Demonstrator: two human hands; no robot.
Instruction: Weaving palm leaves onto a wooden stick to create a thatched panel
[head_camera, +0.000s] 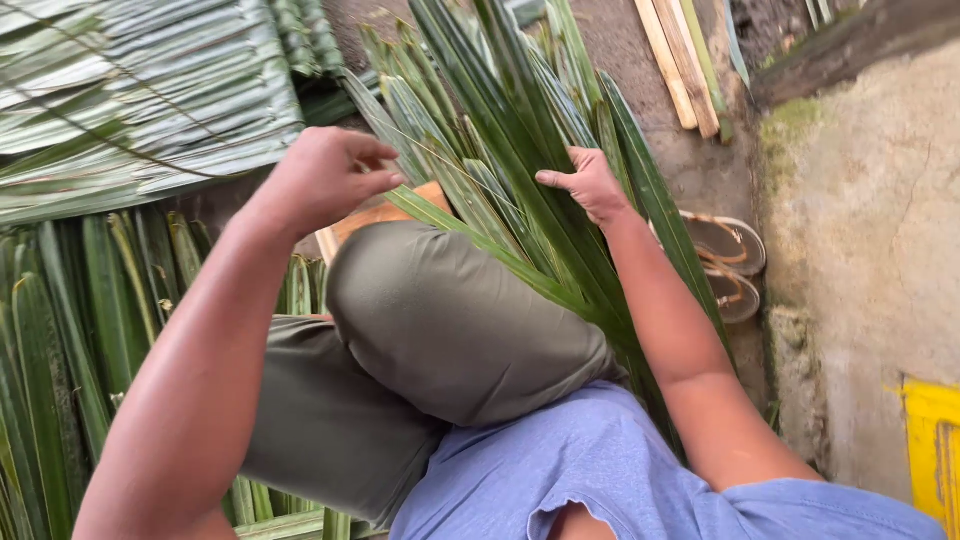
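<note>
Far left, flat woven palm panels (130, 100) lie on the ground, with loose green fronds (70, 330) below them. Your left hand (325, 178) is raised above your bent knee (450, 320), fingers curled and pinched shut on a thin leaf rib (440, 158) that runs toward the leaves. A bundle of long palm leaves (520, 130) fans up from beside your knee. Your right hand (590, 185) rests on it, fingers closed around one leaf. Further right, sandals (730, 265) sit by the wall (870, 250)
</note>
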